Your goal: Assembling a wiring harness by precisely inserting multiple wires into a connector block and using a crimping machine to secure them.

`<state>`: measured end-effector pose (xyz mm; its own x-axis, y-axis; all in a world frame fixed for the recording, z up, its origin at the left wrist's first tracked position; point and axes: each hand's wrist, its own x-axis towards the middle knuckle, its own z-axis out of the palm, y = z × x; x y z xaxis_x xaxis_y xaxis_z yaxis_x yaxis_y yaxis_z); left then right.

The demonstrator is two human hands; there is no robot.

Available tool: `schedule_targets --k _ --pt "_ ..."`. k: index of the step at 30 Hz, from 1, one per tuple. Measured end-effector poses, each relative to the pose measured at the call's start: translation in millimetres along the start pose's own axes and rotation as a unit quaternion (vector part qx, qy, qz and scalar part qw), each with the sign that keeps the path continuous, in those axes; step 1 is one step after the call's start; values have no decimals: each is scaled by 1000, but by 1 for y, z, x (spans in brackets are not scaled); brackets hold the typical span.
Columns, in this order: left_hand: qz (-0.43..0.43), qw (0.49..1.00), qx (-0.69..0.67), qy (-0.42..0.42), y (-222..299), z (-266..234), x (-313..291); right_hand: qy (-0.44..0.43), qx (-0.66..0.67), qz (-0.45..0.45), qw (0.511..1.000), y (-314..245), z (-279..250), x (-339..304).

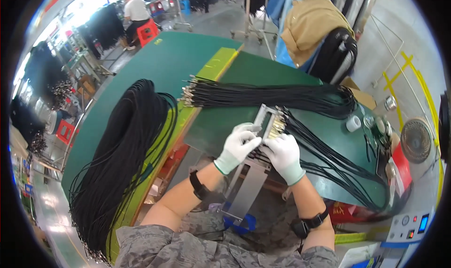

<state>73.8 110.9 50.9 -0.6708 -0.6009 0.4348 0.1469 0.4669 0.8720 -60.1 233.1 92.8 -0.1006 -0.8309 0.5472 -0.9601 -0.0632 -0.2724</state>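
Head view shows us both gloved hands meeting over a long metal fixture (260, 143) that lies slanted on the green table (164, 61). Our left hand (237, 147) is curled with its fingertips pressed on the fixture's upper part, and our right hand (283, 154) is closed just beside it, pinching a group of black cables (324, 150) where their metal ends sit in the fixture (we cannot tell how many cables are actually between the fingers). From that grip the cables fan away to the right and sweep down over the table edge. Just beyond the hands, farther from us, a second bundle of black cables (272, 95) lies across the table with its metal connectors (188, 92) pointing left. Well to the left of the grip, a thick heap of black cable (122, 160) drapes over the table's near edge. A white roll of tape (353, 123) sits right of the hands, past the fanned cables. A black wristband (199, 186) shows on our left forearm.
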Motion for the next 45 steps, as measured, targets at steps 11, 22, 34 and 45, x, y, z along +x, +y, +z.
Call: schedule_targets --k 11,22,34,45 --pt "-39 996 60 45 -2 -8 4 -35 106 128 985 31 -14 -16" --pt "16 974 221 53 -4 -5 6 -68 -27 80 994 47 -15 -19" --pt "92 959 267 -32 -4 4 9 -92 -23 102 990 44 -9 -19" --pt "100 905 377 -168 9 12 6 -31 -146 151 977 66 -6 -19"
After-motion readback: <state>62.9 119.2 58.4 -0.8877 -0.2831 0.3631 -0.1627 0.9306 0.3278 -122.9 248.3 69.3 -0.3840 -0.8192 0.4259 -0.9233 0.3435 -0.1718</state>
